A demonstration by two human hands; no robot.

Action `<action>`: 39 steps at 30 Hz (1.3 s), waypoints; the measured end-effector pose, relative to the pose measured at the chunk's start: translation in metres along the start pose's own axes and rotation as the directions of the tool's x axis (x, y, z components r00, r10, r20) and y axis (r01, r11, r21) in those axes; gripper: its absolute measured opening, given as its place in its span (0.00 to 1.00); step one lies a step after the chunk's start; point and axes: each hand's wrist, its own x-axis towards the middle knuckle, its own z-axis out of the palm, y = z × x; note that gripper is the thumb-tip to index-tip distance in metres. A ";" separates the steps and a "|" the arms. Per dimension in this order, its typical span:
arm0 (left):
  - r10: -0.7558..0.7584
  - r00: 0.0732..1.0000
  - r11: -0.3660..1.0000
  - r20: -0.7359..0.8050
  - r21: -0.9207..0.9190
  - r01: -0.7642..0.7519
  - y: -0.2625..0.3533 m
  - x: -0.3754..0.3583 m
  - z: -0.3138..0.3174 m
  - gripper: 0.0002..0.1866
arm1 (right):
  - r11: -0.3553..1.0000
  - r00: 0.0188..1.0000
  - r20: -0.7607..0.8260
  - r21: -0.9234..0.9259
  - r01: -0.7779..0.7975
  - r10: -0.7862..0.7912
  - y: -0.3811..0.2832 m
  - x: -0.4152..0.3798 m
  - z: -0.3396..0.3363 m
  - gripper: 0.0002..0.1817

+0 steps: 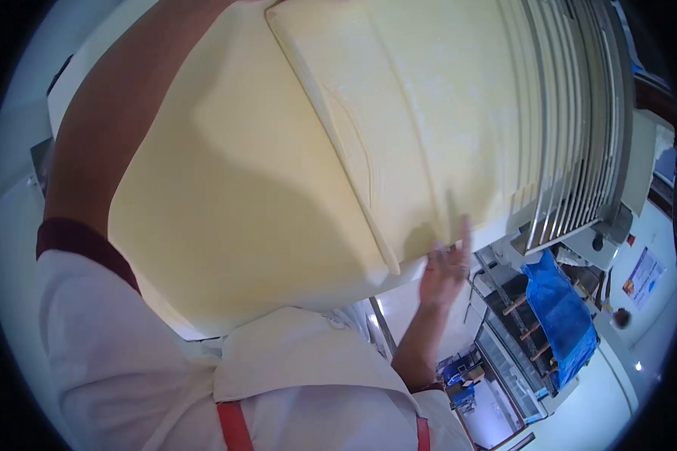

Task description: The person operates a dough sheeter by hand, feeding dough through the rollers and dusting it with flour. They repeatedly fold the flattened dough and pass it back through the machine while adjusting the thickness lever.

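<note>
A wide, pale yellow dough sheet (233, 203) covers the white bed of a dough sheeter in front of me. Across it runs the straight edge of an overlapping dough layer (444, 98), with long ridges and a light dusting on top. My right hand (444, 274) is at the near side of this layer, fingers extended and apart, fingertips right at the dough's edge. Along the left of the sheet stretches my left arm (113, 120), reaching to the top of the view, where the hand is out of frame.
Metal guard bars (572, 128) of the sheeter stand at the right end of the dough. Beyond my right hand, a blue plastic cover (560, 316) hangs over a rack. A poster (644, 274) is on the wall at the right.
</note>
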 end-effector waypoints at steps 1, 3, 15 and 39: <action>-0.064 0.998 0.998 0.006 0.017 0.064 0.005 -0.013 0.004 0.20 | 0.999 1.000 0.008 -0.024 0.023 -0.023 0.014 -0.006 0.000 0.31; -0.124 0.992 0.976 -0.018 -0.184 0.119 0.001 -0.020 0.012 0.20 | 0.991 0.992 -0.013 -0.051 -0.126 0.125 0.007 -0.019 0.025 0.24; -0.077 0.918 0.406 -0.389 -0.853 -0.328 0.017 0.102 0.093 0.31 | 0.997 0.999 -0.011 -0.064 0.032 -0.032 -0.025 0.049 -0.016 0.14; 0.438 0.784 0.825 -0.439 0.543 -0.157 0.195 0.155 0.307 0.34 | 0.709 0.465 0.826 -0.119 0.696 -0.318 -0.117 0.128 -0.112 0.16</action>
